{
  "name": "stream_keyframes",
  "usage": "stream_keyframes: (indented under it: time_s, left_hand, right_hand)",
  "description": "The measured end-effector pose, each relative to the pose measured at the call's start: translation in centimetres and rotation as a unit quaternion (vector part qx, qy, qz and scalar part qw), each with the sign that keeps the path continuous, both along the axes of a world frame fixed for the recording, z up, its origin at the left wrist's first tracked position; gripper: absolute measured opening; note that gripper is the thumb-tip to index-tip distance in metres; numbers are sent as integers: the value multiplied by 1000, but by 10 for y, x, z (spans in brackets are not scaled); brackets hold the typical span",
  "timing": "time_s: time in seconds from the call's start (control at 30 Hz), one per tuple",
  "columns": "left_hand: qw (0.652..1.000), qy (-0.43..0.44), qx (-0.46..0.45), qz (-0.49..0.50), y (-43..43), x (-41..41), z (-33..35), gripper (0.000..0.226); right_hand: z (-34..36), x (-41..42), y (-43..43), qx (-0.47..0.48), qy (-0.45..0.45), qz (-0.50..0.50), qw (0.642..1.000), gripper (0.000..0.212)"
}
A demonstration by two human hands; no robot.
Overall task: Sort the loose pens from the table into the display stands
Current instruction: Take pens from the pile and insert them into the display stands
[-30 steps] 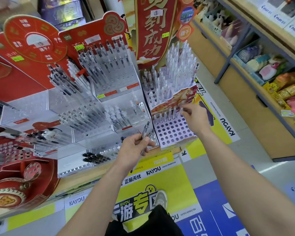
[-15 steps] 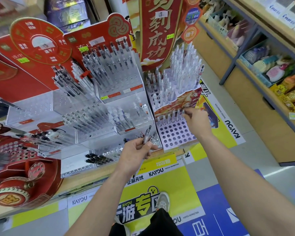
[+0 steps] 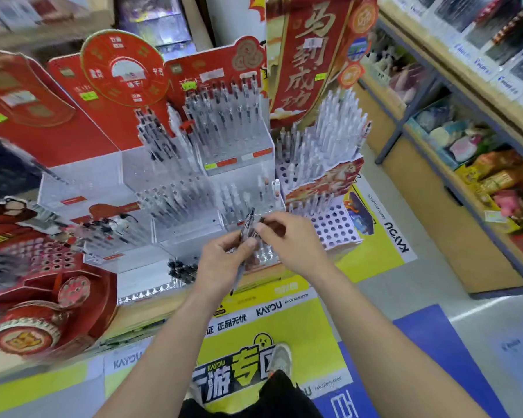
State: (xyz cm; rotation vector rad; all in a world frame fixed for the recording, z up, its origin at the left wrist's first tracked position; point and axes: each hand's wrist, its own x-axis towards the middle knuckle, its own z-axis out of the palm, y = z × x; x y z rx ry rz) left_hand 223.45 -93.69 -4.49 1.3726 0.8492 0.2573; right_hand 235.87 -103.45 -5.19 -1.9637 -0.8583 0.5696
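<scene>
Left hand (image 3: 224, 260): grip curled round pens (image 3: 247, 226). Right hand (image 3: 293, 245): grip pinching the same pens' tops, over surface (image 3: 145, 312) front edge, before stands (image 3: 239, 176).

One wide-angle head cam, standing height, looks fwd & down, close over display stands (image 3: 239, 176) w/ floor (image 3: 480, 327) below.

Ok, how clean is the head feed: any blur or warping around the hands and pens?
Head view: motion blur smears the left side, worst on the red drum display; the left hand, right hand and the pens they grip are soft, so the pen count is unclear; the wide lens bows the shelf at right; lighting even, no harsh glare.
</scene>
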Motion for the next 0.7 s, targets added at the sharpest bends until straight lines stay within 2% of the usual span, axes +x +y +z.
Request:
stream_keyframes:
  time_s: [0.17, 0.27, 0.37, 0.47, 0.63, 0.7]
  left_hand:
    - [999, -29, -13, 31, 38, -56, 10, 14]
    - [998, -3, 28, 56, 82, -113, 8, 15]
    - [994, 6, 51, 96, 129, -186, 9, 13]
    - [986, 35, 124, 104, 174, -258, 8, 14]
    - [976, 73, 109, 172, 235, -354, 7, 26]
    - [971, 70, 91, 209, 251, -385, 8, 37]
  right_hand:
    - [23, -46, 44, 2, 7, 10, 1000, 19]
    - [36, -79, 77, 32, 18, 16, 999, 12]
    - [48, -125, 120, 60, 4, 39, 997, 17]
    - [57, -182, 172, 68, -24, 69, 995, 6]
    - [64, -274, 248, 84, -9, 129, 988, 16]
    - [65, -304, 274, 90, -2, 139, 986, 12]
